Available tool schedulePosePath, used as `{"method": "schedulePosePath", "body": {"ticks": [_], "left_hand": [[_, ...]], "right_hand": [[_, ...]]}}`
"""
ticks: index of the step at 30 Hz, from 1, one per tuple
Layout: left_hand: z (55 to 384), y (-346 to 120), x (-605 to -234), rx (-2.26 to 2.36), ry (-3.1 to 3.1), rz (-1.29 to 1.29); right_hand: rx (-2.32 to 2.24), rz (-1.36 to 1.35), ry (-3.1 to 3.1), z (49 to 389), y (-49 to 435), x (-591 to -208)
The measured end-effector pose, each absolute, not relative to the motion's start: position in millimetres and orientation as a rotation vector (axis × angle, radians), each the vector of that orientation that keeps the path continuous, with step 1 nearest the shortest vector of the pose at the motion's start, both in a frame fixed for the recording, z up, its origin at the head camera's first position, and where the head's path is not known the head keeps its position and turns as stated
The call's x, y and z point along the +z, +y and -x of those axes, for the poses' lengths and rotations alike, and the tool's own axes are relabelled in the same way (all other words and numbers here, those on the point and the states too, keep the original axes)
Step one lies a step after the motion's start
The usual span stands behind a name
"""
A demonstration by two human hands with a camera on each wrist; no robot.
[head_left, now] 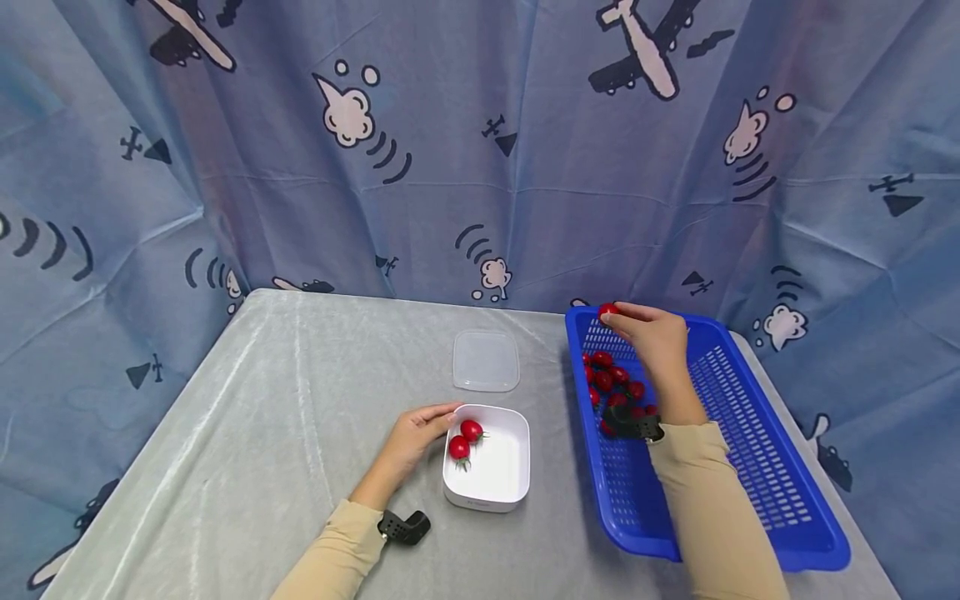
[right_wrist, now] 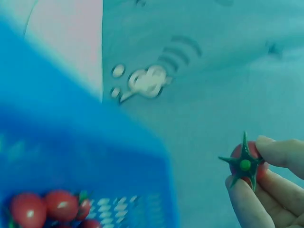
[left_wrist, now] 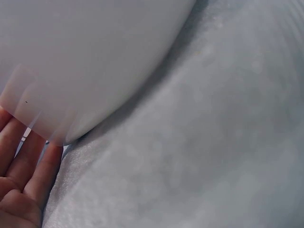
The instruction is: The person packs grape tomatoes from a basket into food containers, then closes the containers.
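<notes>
In the head view my right hand (head_left: 654,340) is raised over the far left corner of the blue basket (head_left: 806,492). Its thumb and fingertips pinch a cherry tomato (right_wrist: 245,164), whose green star-shaped calyx shows in the right wrist view. More cherry tomatoes (head_left: 618,375) lie inside the basket along its left side, partly hidden by the wrist. Against the upper left corner of a white square box (head_left: 504,458), my left hand (head_left: 414,433) rests with fingers extended along the wall. Two tomatoes (head_left: 465,437) with green stems sit in the box's left part.
A clear square lid (head_left: 486,361) lies flat on the cloth-covered table (head_left: 247,467), just beyond the box. Behind the table hangs a blue curtain (head_left: 442,150) with airplane prints. The basket's raised rim stands between its tomatoes and the box.
</notes>
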State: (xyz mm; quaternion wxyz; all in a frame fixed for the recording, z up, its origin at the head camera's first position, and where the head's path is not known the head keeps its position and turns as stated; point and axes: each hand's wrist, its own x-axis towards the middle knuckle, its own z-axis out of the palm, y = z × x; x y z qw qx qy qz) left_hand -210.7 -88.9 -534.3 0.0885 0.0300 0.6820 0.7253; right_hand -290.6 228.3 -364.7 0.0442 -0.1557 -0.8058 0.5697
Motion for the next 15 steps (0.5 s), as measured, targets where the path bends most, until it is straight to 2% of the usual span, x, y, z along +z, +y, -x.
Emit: {"method": "schedulePosePath", "body": {"ticks": [7,15], "left_hand": [[210.6,-88.6,-532.7,2.166,2.024,-0.083],[210.1,-89.0,-533.9,2.156,2.028,-0.094]], "right_hand": [[1.602,0.319,-2.604,268.6,203.4,-347.9],[1.518,0.217,-2.628,250.4,186.5,-346.5]]}}
